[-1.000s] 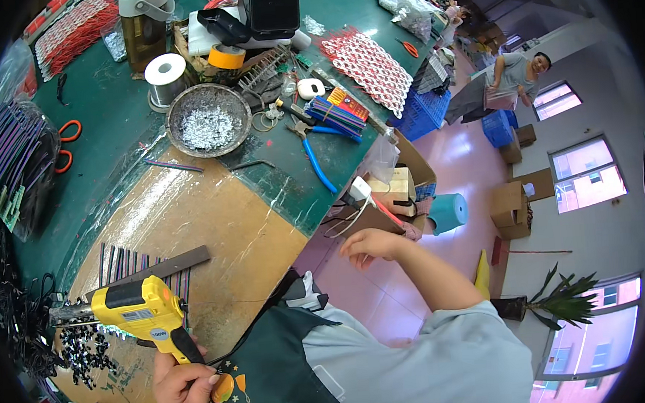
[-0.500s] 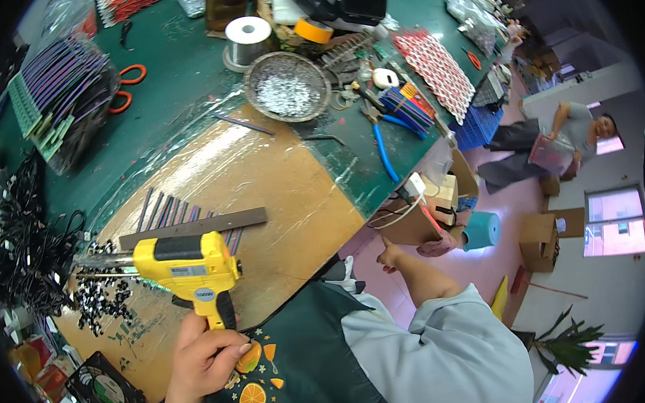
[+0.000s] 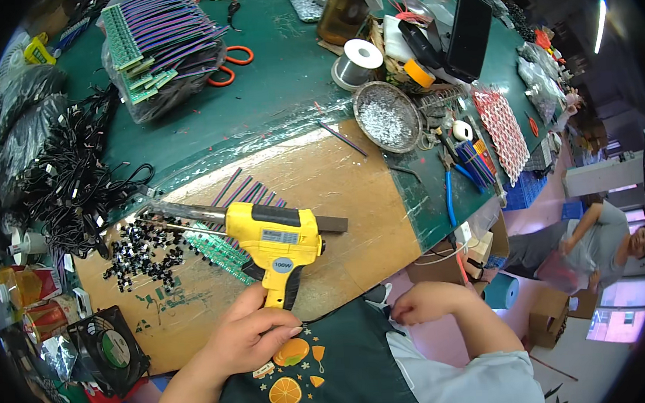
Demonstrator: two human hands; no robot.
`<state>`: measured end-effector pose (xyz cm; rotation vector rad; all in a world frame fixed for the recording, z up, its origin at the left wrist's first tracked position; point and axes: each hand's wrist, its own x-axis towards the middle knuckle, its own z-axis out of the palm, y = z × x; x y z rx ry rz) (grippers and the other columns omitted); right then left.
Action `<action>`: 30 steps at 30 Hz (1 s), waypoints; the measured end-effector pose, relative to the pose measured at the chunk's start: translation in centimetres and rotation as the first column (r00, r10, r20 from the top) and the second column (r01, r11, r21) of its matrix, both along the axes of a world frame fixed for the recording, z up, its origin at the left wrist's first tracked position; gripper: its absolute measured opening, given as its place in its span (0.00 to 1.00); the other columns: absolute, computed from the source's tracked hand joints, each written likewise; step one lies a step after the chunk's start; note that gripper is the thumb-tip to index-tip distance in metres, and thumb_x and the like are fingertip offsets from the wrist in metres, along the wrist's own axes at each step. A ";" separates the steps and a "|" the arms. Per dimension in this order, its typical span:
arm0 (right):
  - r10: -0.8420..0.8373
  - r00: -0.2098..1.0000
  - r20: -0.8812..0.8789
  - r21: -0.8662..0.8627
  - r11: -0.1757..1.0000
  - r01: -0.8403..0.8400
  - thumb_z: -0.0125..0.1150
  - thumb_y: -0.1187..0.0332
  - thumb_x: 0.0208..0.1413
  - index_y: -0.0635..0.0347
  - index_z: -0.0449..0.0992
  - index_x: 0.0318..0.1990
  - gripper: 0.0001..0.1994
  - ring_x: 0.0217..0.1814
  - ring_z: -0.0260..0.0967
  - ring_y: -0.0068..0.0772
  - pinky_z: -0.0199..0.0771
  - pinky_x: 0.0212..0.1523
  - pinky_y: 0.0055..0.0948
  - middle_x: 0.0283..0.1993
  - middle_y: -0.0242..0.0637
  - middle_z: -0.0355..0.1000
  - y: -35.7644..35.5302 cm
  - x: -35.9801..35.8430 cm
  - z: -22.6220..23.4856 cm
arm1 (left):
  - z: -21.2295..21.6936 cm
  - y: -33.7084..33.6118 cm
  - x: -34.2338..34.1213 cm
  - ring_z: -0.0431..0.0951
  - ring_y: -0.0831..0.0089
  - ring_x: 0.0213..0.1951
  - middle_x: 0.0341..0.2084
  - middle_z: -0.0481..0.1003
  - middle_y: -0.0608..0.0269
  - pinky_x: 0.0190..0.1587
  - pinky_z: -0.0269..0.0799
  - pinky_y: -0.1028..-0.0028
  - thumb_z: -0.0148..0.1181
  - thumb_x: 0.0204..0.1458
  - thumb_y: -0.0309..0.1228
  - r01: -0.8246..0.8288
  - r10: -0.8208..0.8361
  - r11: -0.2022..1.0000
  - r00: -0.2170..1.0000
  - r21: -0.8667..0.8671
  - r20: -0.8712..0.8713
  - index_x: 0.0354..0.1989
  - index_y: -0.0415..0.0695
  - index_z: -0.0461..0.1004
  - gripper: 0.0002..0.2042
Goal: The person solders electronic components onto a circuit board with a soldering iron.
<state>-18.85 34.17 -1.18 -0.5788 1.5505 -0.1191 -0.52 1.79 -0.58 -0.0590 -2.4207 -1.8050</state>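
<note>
In my left hand [image 3: 253,331] is the lower handle of a yellow and black soldering gun [image 3: 274,238], my fingers closed round it. Its metal tip points left, over a heap of small black components [image 3: 148,253] on the brown board. Beneath the gun lie green circuit boards [image 3: 222,252] with thin coloured wires [image 3: 242,190]. A dark flat bar [image 3: 333,224] shows behind the gun, partly hidden by it. My right hand [image 3: 428,302] is off the table's front edge beside my apron, fingers curled in; what they hold, if anything, is hidden.
A bowl of silvery bits [image 3: 387,116], a solder spool [image 3: 358,64] and blue-handled pliers [image 3: 450,194] stand beyond the board. Bundled wired boards [image 3: 158,45] and red-handled scissors [image 3: 236,63] lie far left. Black cables [image 3: 77,172] and a fan [image 3: 110,347] are at left. A person [image 3: 591,248] stands at right.
The view has turned, so the table appears shifted right. My right hand has drawn back from beyond the table edge toward my apron, its fingers curling. My left hand keeps the soldering gun.
</note>
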 end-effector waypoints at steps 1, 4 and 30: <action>0.058 0.998 -0.020 -0.127 0.990 -0.060 0.61 0.61 0.58 0.55 0.81 0.49 0.15 0.37 0.78 0.24 0.78 0.41 0.25 0.36 0.34 0.80 -1.1 -0.5 2.4 | 0.1 0.1 0.0 0.71 0.63 0.31 0.29 0.67 0.58 0.32 0.67 0.70 0.72 0.46 0.26 0.003 -0.003 1.000 1.000 0.001 -0.010 0.34 0.46 0.83 0.07; -0.261 0.954 0.147 -0.309 0.904 0.295 0.65 0.63 0.60 0.58 0.79 0.53 0.16 0.42 0.78 0.24 0.78 0.47 0.26 0.38 0.34 0.80 -4.6 -0.6 6.5 | 0.0 0.2 -0.1 0.71 0.62 0.32 0.29 0.66 0.58 0.33 0.68 0.69 0.72 0.45 0.26 0.003 -0.003 1.000 1.000 -0.027 -0.016 0.34 0.47 0.82 0.07; -0.547 0.317 0.775 -0.277 0.156 0.948 0.75 0.49 0.49 0.59 0.59 0.66 0.42 0.35 0.75 0.40 0.79 0.45 0.45 0.34 0.38 0.72 -13.2 3.7 -0.9 | -0.7 -3.6 0.7 0.76 0.64 0.38 0.37 0.75 0.56 0.39 0.73 0.70 0.70 0.44 0.20 -0.586 0.568 0.676 0.801 -0.448 -0.190 0.31 0.39 0.79 0.07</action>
